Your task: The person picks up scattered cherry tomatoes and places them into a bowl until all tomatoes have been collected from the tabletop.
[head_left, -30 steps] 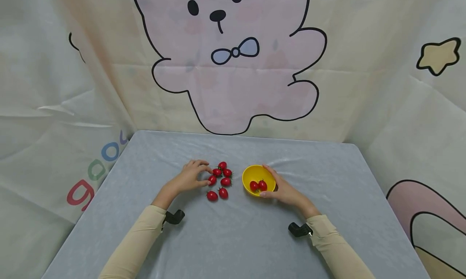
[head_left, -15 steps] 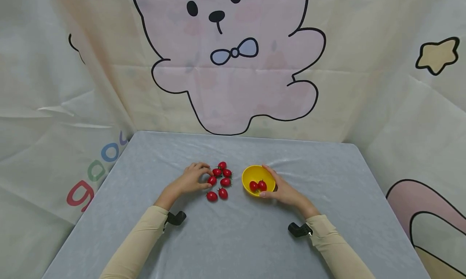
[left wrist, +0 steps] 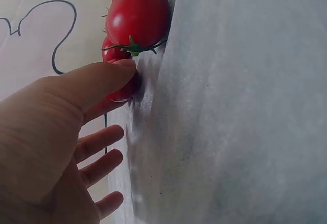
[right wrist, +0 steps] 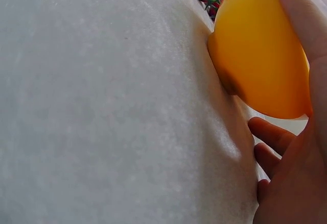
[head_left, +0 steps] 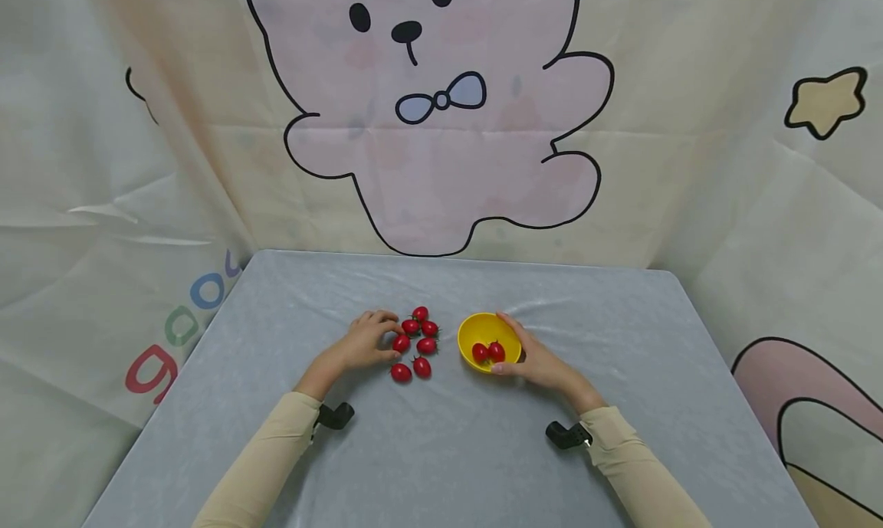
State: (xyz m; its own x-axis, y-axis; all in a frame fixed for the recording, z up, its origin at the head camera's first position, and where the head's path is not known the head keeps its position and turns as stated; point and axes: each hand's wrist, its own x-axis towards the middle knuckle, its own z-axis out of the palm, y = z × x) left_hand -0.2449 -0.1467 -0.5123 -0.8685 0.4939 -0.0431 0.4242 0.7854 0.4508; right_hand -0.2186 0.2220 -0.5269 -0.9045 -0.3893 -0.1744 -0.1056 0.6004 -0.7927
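My left hand (head_left: 362, 344) is at the left side of a loose group of several red cherry tomatoes (head_left: 427, 345) with green stems. Between its thumb and index finger it pinches the leftmost cherry tomato (left wrist: 131, 87), low at the tablecloth; the other three fingers are spread apart in the left wrist view. To the right of the group stands a yellow bowl (head_left: 471, 330) with two cherry tomatoes (head_left: 496, 351) inside. My right hand (head_left: 541, 362) holds this bowl by its right side, thumb at the near rim and fingers behind the far rim.
A light grey cloth covers the table (head_left: 441, 451). A fabric backdrop (head_left: 441, 160) with a printed bear rises at the back edge, and fabric walls stand at both sides. Each wrist carries a small black camera (head_left: 336, 416).
My left hand has shifted slightly right and its thumb and index finger have come together on the leftmost cherry tomato. My right hand and the bowl have stayed in place.
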